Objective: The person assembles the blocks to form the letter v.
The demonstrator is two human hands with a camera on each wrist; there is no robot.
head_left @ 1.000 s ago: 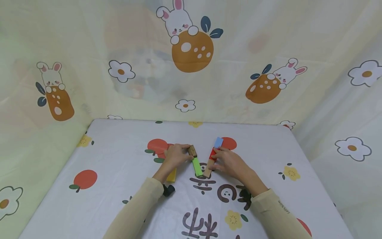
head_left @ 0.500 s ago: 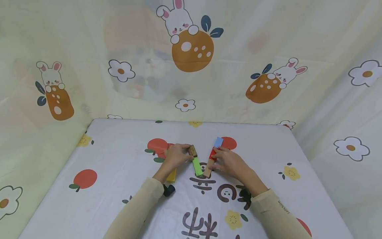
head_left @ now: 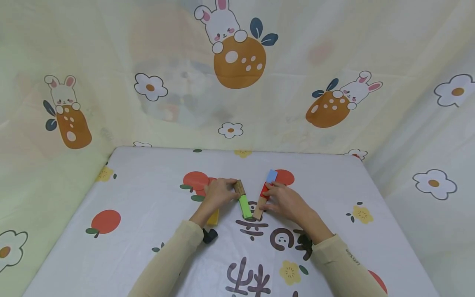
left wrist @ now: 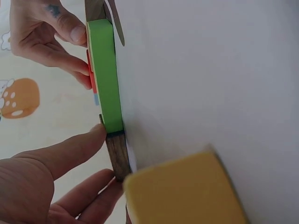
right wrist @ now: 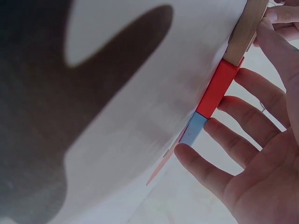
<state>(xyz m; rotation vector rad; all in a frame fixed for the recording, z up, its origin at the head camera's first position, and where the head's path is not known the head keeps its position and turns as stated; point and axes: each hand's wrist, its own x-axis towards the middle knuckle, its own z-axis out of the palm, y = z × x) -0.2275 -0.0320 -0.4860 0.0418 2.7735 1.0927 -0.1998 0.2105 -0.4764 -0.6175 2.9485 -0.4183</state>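
Small blocks lie in two slanting rows that come close together at their near ends. The left row has a dark brown wooden block behind a light green block. My left hand pinches the dark brown block, thumb near its joint with the green block and fingers at its far end. The right row runs from a tan block through a red block to a light blue block. Along this row's right side, my right hand rests its spread fingers, thumb by the tan block.
A yellow block lies beside my left wrist, partly hidden by it. Small black devices are at both wrists. The white tablecloth has printed fruit, flowers and lettering. A patterned curtain hangs behind the table.
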